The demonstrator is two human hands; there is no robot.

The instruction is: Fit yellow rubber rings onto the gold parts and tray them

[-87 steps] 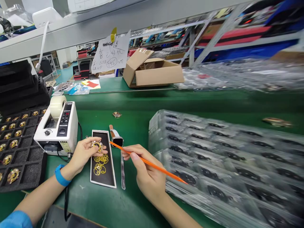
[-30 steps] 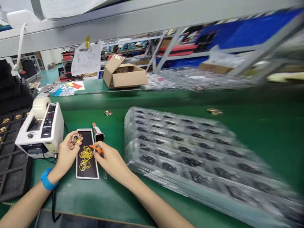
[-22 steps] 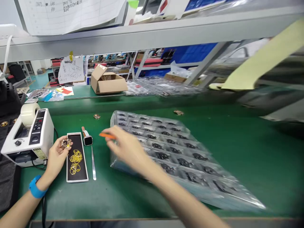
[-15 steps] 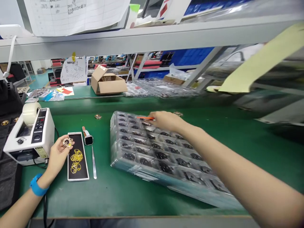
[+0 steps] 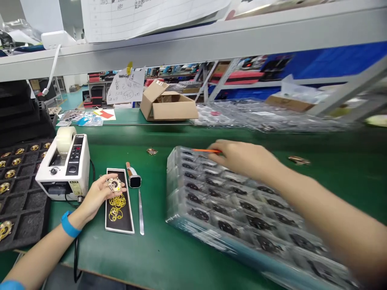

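My left hand (image 5: pixel 96 196) pinches a round gold-rimmed watch part (image 5: pixel 114 185) over the upper end of a narrow white tray (image 5: pixel 132 225) with a dark bottom. Several yellow rings (image 5: pixel 117 202) lie in that tray. Closed around a thin orange stick-like tool (image 5: pixel 207 150), my right hand (image 5: pixel 244 159) hovers at the far side of a stack of clear plastic trays (image 5: pixel 193 237). Dark curved parts sit in their pockets. I cannot tell whether the tool's tip touches the trays. A smartwatch (image 5: pixel 134 181) and metal tweezers (image 5: pixel 141 213) lie right of the white tray.
On the left stand a tape dispenser (image 5: pixel 65 165) and a black compartment tray (image 5: pixel 30 221) with gold round parts. Loose metal parts (image 5: pixel 152 151) rest on the green bench. Behind are a cardboard box (image 5: pixel 173 110) and clear plastic trays (image 5: pixel 236 114), under a grey shelf beam (image 5: pixel 181 50).
The view has swung left, bringing more of the black compartment tray into sight. My left hand has shifted slightly right over the white tray with the watch part. My right hand still holds the orange tool.
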